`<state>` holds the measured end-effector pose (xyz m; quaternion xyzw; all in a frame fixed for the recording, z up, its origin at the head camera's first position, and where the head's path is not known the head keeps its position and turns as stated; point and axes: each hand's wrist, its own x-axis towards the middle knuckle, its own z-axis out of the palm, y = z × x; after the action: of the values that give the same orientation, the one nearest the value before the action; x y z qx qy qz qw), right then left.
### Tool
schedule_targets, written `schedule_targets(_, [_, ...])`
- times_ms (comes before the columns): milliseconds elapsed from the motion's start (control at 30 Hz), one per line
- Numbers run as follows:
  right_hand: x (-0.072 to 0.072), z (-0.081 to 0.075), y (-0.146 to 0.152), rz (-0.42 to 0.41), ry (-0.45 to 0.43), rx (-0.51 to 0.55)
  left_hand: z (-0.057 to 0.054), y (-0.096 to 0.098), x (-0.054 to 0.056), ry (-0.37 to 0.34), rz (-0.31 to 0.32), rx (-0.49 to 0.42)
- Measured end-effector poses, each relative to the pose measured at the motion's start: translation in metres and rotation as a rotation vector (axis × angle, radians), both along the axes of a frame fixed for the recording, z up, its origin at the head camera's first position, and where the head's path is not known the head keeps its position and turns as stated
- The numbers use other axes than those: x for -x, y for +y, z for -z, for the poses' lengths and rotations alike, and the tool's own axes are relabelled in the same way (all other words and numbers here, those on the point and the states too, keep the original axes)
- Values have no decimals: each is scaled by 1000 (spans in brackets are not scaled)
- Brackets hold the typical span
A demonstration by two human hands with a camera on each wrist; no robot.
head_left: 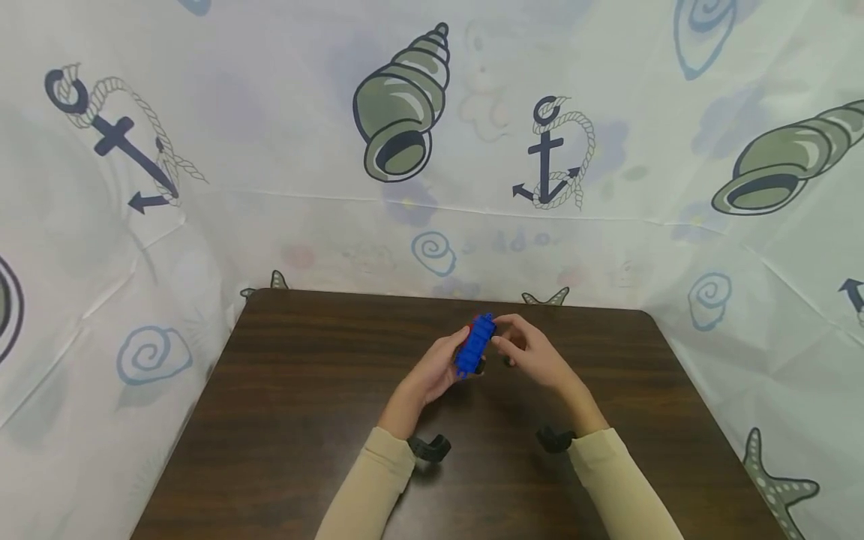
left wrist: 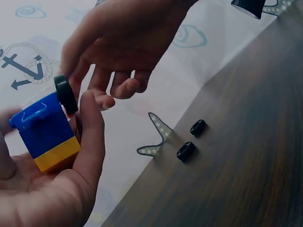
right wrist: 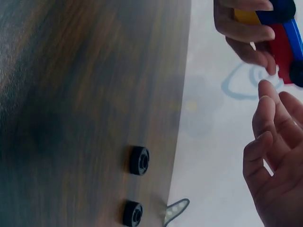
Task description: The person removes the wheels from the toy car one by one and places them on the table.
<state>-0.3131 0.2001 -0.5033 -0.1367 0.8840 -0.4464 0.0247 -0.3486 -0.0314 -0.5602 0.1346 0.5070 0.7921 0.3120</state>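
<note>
A toy block car (head_left: 475, 345) is tipped in the air over the table, its blue chassis facing the head camera. Red and yellow blocks sit on the chassis; the left wrist view shows the yellow block (left wrist: 57, 155). My left hand (head_left: 435, 367) grips the car by its block side. A black wheel (left wrist: 66, 94) is fitted near one end, and the right wrist view shows another wheel (right wrist: 297, 73) further along. My right hand (head_left: 536, 352) is beside the car's far end, thumb and fingertips close to its wheel side, fingers loosely bent.
Two loose black wheels, one nearer (right wrist: 139, 161) and one beyond it (right wrist: 133, 213), stand on the dark wooden table (head_left: 304, 420) near its far edge. A white cloth (head_left: 270, 135) printed with shells and anchors hangs behind and at both sides.
</note>
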Motion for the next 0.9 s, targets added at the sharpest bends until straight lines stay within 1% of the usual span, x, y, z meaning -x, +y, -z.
schedule_targets(33, [0,1,-2,6,-2,-14,0,0,-1,-2,12,-2])
schedule_targets(167, [-2,3,-6,13,19,-64,0,-1,-3,49,41,22])
schedule_targets(267, [-3,2,-8,2,41,-92,-3,-3,-3,74,43,58])
schedule_targets(367, [-4,-2,-10,11,55,-143,-4,-5,-3,106,36,112])
schedule_targets(500, [-5,-4,-13,16,67,-204,-2,-7,-2,146,26,195])
schedule_targets(567, [-5,-4,-13,9,77,-203,-2,-7,-3,156,31,219])
schedule_targets(767, [-3,-4,-13,5,101,-194,-4,-9,-3,187,40,229])
schedule_targets(867, [-4,-7,-15,21,105,-217,-4,-10,-2,198,39,226])
schedule_targets(900, [-4,-7,-16,28,112,-240,-4,-10,-2,200,37,225])
